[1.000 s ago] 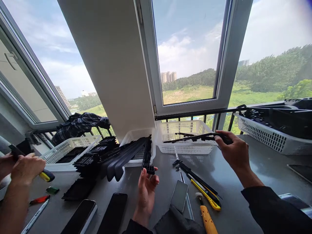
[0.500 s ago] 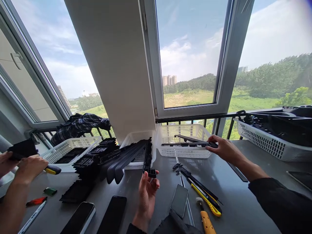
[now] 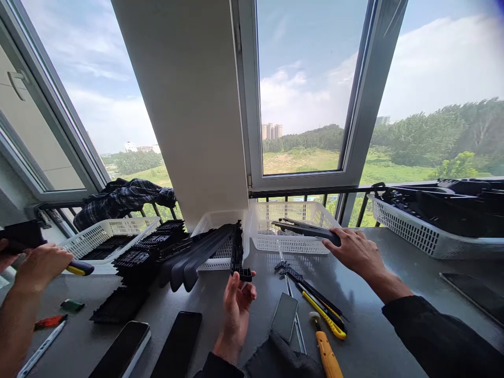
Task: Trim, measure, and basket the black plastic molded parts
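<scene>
My left hand (image 3: 237, 307) holds the near end of a slim black plastic part (image 3: 237, 252), pinched between thumb and fingers, its far end pointing at the white baskets. My right hand (image 3: 356, 252) is closed on the near end of a long dark strip (image 3: 307, 229) over the middle white basket (image 3: 291, 244). Another thin dark strip lies close along it, partly hidden. Left of my left hand, several long dark curved parts (image 3: 205, 252) lean across a second white basket (image 3: 224, 264), beside a stack of black grid-like parts (image 3: 147, 249).
Calipers (image 3: 289, 270), a yellow cutter (image 3: 325, 316), an orange-handled tool (image 3: 327, 354), phones (image 3: 177, 344) and dark cloth (image 3: 279, 357) lie on the grey table. Another person's hands (image 3: 43, 265) work at the left. A full basket (image 3: 425, 236) stands at the right.
My right hand has moved slightly left and turned more palm-down, tilting the long strip over the basket. My left hand keeps its hold. The view has shifted a little.
</scene>
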The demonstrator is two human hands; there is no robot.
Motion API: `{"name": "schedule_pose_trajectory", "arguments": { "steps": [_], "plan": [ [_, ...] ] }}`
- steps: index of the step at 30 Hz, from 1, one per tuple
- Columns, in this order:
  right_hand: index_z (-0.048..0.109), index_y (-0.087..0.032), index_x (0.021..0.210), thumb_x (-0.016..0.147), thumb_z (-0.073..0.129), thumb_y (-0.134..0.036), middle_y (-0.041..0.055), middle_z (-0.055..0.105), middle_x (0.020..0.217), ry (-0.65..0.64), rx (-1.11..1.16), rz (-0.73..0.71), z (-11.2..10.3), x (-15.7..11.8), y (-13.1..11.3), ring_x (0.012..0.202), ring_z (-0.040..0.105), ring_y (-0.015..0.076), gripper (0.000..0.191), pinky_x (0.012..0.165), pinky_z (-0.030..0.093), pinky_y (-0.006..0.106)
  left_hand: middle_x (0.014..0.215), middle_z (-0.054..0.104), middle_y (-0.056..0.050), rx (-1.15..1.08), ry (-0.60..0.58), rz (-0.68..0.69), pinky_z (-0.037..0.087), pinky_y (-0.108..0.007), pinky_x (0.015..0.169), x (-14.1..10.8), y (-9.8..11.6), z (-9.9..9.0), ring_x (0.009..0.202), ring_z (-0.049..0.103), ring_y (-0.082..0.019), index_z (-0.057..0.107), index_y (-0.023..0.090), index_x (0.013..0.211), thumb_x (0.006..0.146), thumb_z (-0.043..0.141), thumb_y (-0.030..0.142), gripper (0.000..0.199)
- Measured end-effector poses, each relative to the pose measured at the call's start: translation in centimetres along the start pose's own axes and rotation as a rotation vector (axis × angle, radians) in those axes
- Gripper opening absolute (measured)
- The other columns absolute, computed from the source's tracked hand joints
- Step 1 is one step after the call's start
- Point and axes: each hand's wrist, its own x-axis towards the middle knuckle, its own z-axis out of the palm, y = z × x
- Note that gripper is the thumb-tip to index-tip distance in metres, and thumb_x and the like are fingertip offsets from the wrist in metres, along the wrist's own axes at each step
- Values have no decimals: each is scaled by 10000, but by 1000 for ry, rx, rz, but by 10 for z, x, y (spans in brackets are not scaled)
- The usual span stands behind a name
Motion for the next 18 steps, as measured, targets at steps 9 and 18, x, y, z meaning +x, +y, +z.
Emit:
{"name": "schedule_pose_trajectory", "arguments": {
  "steps": [9,18],
  "plan": [
    [755,-194,1208,924,615,-413,130,741,1272,38,28,-61,-6,20,9,1158,602,365,384,740,506,398,989,776,-89,-15,-2,9,483,-303,599,2,-4,-1,596,580,-118,732,165,918,712,903,596,507],
    [810,-248,1091,846,690,-395,79,786,1209,77,142,-212,6,66,5,1102,640,317,310,822,509,374,1002,778,-99,-6,16,1,484,-294,578,2,-6,-4,586,570,-116,735,160,939,702,911,604,534]
  ]
}}
